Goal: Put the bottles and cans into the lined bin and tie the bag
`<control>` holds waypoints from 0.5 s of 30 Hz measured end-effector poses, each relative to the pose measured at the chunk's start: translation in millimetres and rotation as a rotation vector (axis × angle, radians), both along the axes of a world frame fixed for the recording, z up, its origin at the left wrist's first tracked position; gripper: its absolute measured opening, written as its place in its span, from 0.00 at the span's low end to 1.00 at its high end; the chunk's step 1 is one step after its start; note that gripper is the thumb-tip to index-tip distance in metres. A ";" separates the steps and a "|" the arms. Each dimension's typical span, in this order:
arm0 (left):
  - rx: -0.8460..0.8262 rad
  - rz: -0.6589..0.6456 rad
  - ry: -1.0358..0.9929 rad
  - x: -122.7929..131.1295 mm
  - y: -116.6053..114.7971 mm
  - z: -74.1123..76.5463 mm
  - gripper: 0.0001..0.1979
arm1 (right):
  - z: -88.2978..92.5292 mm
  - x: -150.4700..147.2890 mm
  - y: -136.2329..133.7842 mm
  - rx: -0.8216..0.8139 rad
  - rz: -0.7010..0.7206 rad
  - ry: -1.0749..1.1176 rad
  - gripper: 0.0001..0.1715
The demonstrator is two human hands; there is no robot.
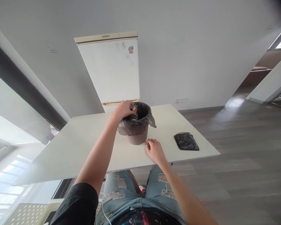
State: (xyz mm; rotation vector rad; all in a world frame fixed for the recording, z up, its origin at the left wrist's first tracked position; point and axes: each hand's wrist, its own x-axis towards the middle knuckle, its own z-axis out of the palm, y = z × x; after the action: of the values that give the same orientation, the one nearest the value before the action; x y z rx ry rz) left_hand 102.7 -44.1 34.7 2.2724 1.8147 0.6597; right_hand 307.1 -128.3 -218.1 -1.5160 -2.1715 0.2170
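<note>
A brownish bin (138, 138) lined with a dark translucent bag (144, 110) stands on the white table. At the bin's mouth, my left hand (124, 109) grips a can (134, 113) with orange and dark markings; part of the can is inside the bag's opening. My right hand (155, 150) rests on the table just right of the bin's base, its fingers curled; whether anything is under them is hidden. Farther right lies a folded black plastic bag (186, 141) on a flat dark piece.
The white table (84, 147) has its near edge against my legs. Behind it stands a white fridge (110, 68) by the grey wall. A perforated light chair (28, 214) is at the lower left, and a white cable hangs over my thigh.
</note>
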 end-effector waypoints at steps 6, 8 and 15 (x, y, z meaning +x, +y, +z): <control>-0.054 0.058 -0.047 0.5 1.1 -5.6 0.15 | 0.3 0.4 -0.6 -0.009 0.007 0.000 0.08; 0.029 0.047 -0.118 -2.2 -4.3 -4.1 0.13 | 1.8 -0.2 -1.2 -0.010 0.001 -0.003 0.08; 0.360 0.386 -0.436 -44.9 -45.9 -29.6 0.08 | -0.7 -0.1 0.0 0.006 -0.006 -0.010 0.07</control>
State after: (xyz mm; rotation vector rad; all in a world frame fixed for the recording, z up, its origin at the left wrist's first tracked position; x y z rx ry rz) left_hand 57.8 -90.0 5.2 1.7508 2.0342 1.5183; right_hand 307.0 -128.3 -218.8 -1.5234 -2.1738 0.2013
